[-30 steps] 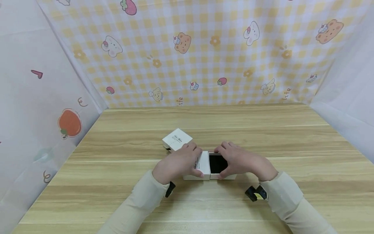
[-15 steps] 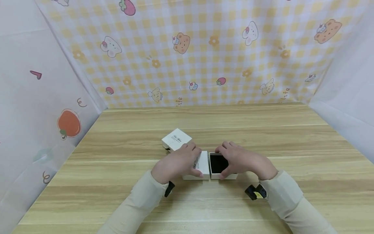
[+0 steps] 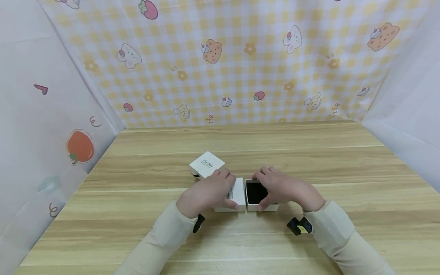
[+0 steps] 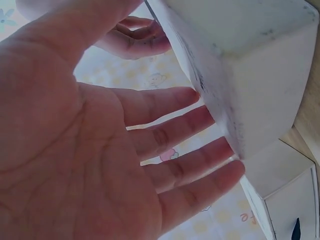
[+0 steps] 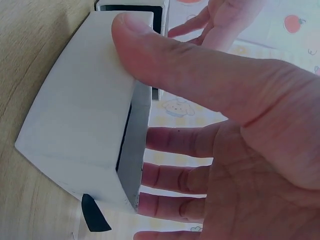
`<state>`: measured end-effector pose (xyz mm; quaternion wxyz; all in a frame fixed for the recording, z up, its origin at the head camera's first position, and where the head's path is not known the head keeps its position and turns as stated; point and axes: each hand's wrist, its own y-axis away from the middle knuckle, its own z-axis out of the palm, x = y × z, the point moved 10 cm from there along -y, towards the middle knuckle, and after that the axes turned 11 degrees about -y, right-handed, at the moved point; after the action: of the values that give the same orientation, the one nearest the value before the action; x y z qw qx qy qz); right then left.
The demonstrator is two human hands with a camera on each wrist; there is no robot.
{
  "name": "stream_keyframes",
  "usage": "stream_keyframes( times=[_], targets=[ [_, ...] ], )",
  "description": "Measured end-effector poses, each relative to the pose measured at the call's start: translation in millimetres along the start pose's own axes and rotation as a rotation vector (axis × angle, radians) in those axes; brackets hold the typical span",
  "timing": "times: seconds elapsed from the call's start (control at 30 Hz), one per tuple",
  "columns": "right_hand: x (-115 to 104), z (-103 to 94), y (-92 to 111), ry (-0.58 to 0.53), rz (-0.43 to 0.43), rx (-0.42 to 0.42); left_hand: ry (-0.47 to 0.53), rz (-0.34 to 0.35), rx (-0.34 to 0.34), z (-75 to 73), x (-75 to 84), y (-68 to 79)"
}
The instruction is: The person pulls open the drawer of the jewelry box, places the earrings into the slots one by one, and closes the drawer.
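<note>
One white drawer with a black inside and a black tab at its right end lies on the table, across which the right hand grips it by its near and far walls. Just beside its left end is a printed white cover, held the same way by the left hand. Behind the cover, a white box sits at an angle. A checked cloth hangs beyond the table.

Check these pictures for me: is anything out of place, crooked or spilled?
Only the rear white box looks crooked: it sits turned at an angle, while the printed cover and open tray line up squarely. No spill shows.
</note>
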<state>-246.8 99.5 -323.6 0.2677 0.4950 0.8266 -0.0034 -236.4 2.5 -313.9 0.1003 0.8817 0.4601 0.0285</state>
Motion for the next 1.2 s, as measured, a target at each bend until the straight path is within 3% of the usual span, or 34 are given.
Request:
stream_keyframes(
  times=[0.13, 0.37, 0.5, 0.67, 1.2],
  targets=[
    [-1, -0.9, 1, 0.016, -0.005, -0.001, -0.018, 0.038, 0.033, -3.5, 5.0, -0.7],
    [-3, -1.7, 1, 0.019, -0.021, 0.008, -0.140, 0.135, 0.150, -6.7, 24.0, -8.6],
    [-3, -1.4, 2, 0.019, -0.024, 0.007, -0.114, 0.166, 0.183, -4.6, 32.0, -12.3],
    [-5, -1.5, 2, 0.019, -0.054, 0.002, -0.123, 0.168, 0.175, 0.9, 36.2, -16.0],
    [-1, 0.4, 1, 0.001, -0.029, 0.006, -0.105, 0.168, 0.162, 6.4, 35.0, -19.4]
  ],
)
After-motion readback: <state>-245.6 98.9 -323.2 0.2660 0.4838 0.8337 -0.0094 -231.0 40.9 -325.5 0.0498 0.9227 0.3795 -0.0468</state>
